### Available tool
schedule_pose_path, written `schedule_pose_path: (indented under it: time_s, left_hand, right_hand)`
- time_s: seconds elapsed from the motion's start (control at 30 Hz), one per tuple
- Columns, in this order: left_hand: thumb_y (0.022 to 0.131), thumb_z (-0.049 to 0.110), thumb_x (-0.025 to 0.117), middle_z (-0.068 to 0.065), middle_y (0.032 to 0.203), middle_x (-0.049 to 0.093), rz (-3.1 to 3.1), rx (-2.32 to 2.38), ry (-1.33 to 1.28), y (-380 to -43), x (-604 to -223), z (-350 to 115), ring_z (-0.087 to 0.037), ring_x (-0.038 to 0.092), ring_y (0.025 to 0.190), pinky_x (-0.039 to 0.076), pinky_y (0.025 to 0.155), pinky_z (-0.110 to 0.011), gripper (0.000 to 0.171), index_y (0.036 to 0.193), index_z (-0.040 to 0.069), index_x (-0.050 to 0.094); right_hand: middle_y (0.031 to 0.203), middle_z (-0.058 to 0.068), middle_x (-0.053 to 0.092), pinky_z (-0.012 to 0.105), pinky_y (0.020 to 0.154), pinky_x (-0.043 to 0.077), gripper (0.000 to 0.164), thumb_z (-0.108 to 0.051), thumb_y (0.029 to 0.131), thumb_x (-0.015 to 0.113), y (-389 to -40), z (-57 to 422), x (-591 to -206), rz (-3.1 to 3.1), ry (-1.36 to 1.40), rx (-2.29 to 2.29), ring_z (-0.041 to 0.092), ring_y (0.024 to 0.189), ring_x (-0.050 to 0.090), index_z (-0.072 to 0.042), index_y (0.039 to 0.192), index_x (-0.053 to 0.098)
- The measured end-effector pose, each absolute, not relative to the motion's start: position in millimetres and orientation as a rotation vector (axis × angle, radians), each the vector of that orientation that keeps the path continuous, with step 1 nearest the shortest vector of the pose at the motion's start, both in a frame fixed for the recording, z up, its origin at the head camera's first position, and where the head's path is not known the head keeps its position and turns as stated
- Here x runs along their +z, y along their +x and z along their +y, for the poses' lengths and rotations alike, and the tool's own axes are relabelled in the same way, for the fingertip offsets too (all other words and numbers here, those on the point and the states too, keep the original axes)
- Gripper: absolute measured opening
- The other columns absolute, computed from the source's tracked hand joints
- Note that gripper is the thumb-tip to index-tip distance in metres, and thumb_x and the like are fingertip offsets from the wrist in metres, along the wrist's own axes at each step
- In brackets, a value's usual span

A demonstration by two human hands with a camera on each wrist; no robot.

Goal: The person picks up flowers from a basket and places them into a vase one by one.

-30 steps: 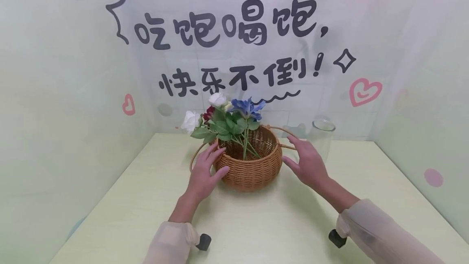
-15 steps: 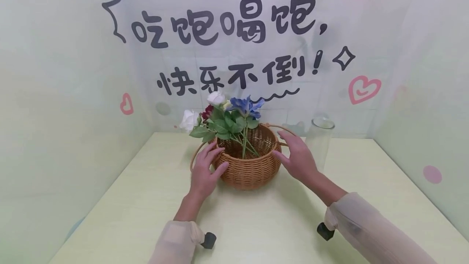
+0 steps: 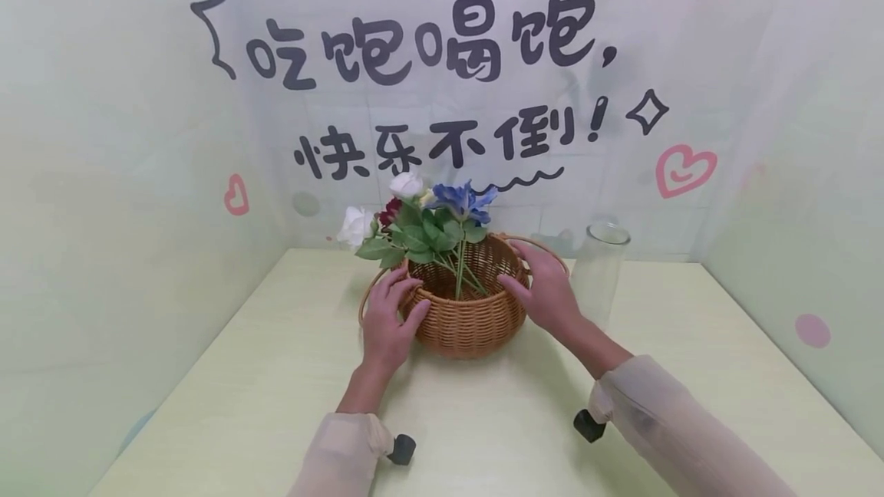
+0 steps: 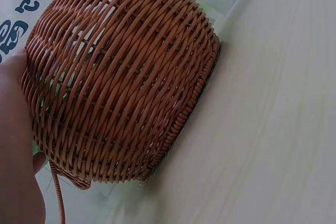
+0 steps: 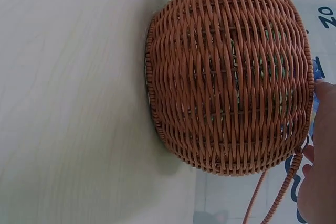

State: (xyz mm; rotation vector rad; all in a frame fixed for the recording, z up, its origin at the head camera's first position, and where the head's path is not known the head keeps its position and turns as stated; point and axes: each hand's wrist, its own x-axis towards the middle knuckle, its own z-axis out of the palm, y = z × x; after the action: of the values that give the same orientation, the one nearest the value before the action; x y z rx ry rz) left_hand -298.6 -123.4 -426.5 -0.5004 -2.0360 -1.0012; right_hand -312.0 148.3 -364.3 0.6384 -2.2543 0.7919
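Note:
A round brown wicker basket (image 3: 472, 328) stands on the table in the head view, with a loop handle on each side. Stems of artificial flowers lean inside it: white roses (image 3: 355, 227), a dark red bloom (image 3: 390, 213) and a blue flower (image 3: 461, 202), above green leaves (image 3: 414, 240). My left hand (image 3: 387, 320) holds the left rim, fingers over the edge and thumb on the front. On the right rim, beside the handle, my right hand (image 3: 549, 294) grips with its thumb over the edge. Woven sides of the basket fill both wrist views.
A clear glass cylinder vase (image 3: 599, 274) stands behind and to the right of my right hand. Printed fabric walls enclose the pale table (image 3: 470, 428) at the back and sides. A black wrist device (image 3: 402, 449) hangs at my left sleeve.
My right hand has moved left from beside the basket onto its right rim. The left hand stays at the left rim, and the basket and flowers hold nearly the same place.

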Motion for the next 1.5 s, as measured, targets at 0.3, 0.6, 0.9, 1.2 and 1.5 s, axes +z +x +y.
schedule_pose_path:
  time_s: [0.3, 0.6, 0.9, 1.2, 1.5]
  left_hand:
    - [0.09, 0.035, 0.066, -0.008, 0.135, 0.053, -2.029, -0.991, -0.49, -299, -425, -123, -0.026, 0.043, 0.13, 0.034, 0.104, -0.051, 0.03, 0.112, 0.016, 0.066]
    - [0.089, 0.033, 0.067, -0.01, 0.135, 0.054, -2.017, -0.997, -0.49, -300, -429, -120, -0.029, 0.043, 0.129, 0.033, 0.104, -0.051, 0.029, 0.112, 0.015, 0.066]
    - [0.09, 0.034, 0.066, -0.006, 0.134, 0.054, -2.021, -0.996, -0.471, -298, -429, -120, -0.026, 0.043, 0.128, 0.033, 0.104, -0.049, 0.029, 0.112, 0.016, 0.065]
    - [0.091, 0.035, 0.064, -0.008, 0.134, 0.054, -2.02, -0.978, -0.489, -298, -428, -121, -0.027, 0.043, 0.129, 0.032, 0.105, -0.048, 0.03, 0.113, 0.015, 0.065]
    - [0.091, 0.037, 0.063, -0.006, 0.134, 0.053, -2.021, -0.969, -0.482, -299, -430, -121, -0.026, 0.044, 0.129, 0.032, 0.106, -0.047, 0.031, 0.113, 0.016, 0.065]
  right_hand:
    - [0.12, 0.016, 0.064, 0.053, 0.095, 0.041, 0.057, -0.026, 0.087, 0.075, -323, 141, -356, -2.33, 0.529, 0.886, 0.035, 0.12, 0.051, -0.006, 0.136, 0.053]
    - [0.123, 0.016, 0.062, 0.049, 0.094, 0.044, 0.055, -0.023, 0.089, 0.072, -333, 135, -339, -2.317, 0.471, 1.093, 0.034, 0.116, 0.055, -0.007, 0.137, 0.051]
    - [0.119, 0.02, 0.062, 0.045, 0.083, 0.053, 0.054, -0.014, 0.087, 0.074, -342, 120, -327, -2.245, 0.515, 1.253, 0.035, 0.102, 0.064, -0.005, 0.135, 0.052]
    - [0.13, 0.02, 0.056, 0.045, 0.078, 0.054, 0.061, -0.021, 0.09, 0.072, -351, 102, -320, -2.286, 0.432, 1.427, 0.031, 0.102, 0.065, -0.009, 0.143, 0.044]
    - [0.129, 0.018, 0.055, 0.044, 0.081, 0.053, 0.063, -0.021, 0.091, 0.071, -358, 91, -318, -2.339, 0.287, 1.612, 0.031, 0.109, 0.061, -0.014, 0.146, 0.041]
